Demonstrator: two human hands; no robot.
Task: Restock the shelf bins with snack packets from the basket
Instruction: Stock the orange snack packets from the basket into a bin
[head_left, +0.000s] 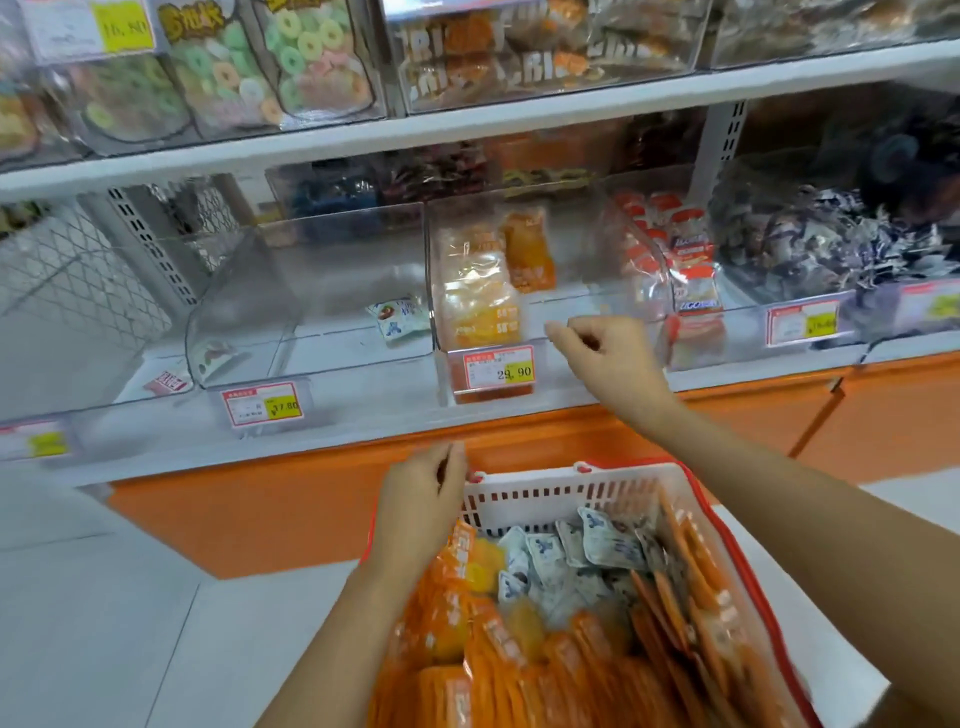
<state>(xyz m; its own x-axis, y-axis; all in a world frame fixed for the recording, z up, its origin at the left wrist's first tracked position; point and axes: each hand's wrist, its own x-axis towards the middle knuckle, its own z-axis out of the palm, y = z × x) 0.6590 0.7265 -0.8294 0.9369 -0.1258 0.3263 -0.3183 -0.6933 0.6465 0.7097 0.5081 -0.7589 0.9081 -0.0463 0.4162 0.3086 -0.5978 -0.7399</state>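
A red and white basket (566, 493) sits low in front of me, full of orange snack packets (524, 670) and small white-blue packets (576, 556). My left hand (421, 504) hovers over the basket's far left rim, fingers loosely curled, holding nothing. My right hand (608, 358) is raised at the front edge of a clear shelf bin (571, 249), fingers loosely curled and empty. That bin holds a few orange packets (483, 291) at its left side. The clear bin (322, 291) to its left holds a white-blue packet (400, 317).
More clear bins stand to the right with red-white packets (680, 260) and dark wrapped sweets (831, 239). Price tags (498, 369) hang on the bin fronts. An upper shelf (467, 124) carries further bins. An orange base panel (311, 499) runs under the shelf.
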